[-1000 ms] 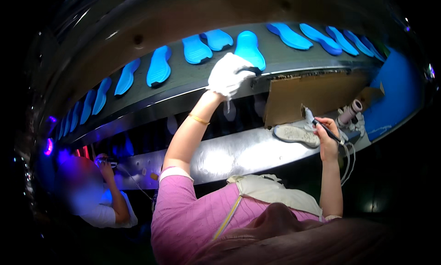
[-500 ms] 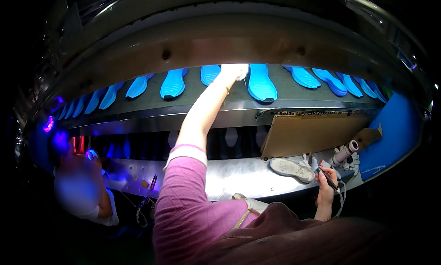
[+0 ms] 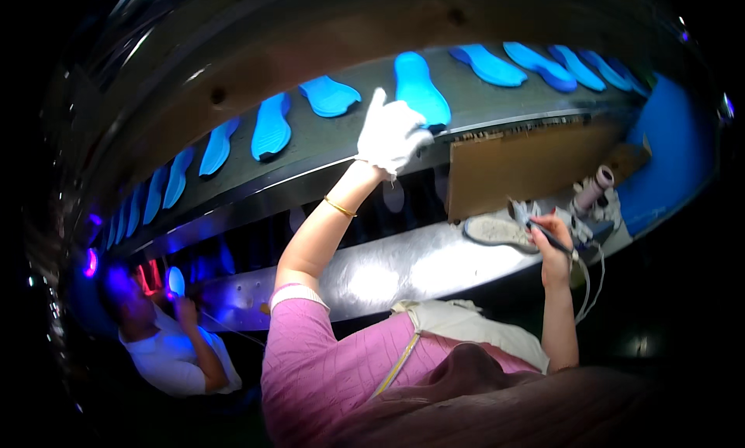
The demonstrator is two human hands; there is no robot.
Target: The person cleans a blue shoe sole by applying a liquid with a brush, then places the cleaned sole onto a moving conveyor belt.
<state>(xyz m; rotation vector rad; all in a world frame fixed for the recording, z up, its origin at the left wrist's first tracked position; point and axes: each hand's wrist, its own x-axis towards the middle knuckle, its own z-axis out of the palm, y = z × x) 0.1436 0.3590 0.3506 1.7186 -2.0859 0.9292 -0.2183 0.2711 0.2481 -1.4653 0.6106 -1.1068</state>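
My left hand [image 3: 392, 136], in a white glove, is over the front edge of the belt. One finger is stretched out and the others are bent toward the lower end of a bright blue shoe sole [image 3: 417, 83]; I cannot tell whether they touch it. My right hand [image 3: 556, 242], ungloved, is closed around a black pen-like tool [image 3: 549, 235] with a cable behind it. Beside that hand, a pale, speckled sole [image 3: 497, 230] with a dark rim lies on the metal shelf.
More blue soles [image 3: 272, 126] lie spaced along the dark belt [image 3: 365, 79]. A cardboard sheet [image 3: 535, 165] leans below it at right, near a pinkish cylinder [image 3: 594, 188] and a blue panel [image 3: 671, 153]. At left, a co-worker [image 3: 178, 347] holds up a glowing, sole-shaped piece [image 3: 176, 281].
My left hand has come back from under the overhanging cover toward the belt's front edge. The view has tilted. The co-worker's hand is raised with a glowing piece. My right hand keeps the tool.
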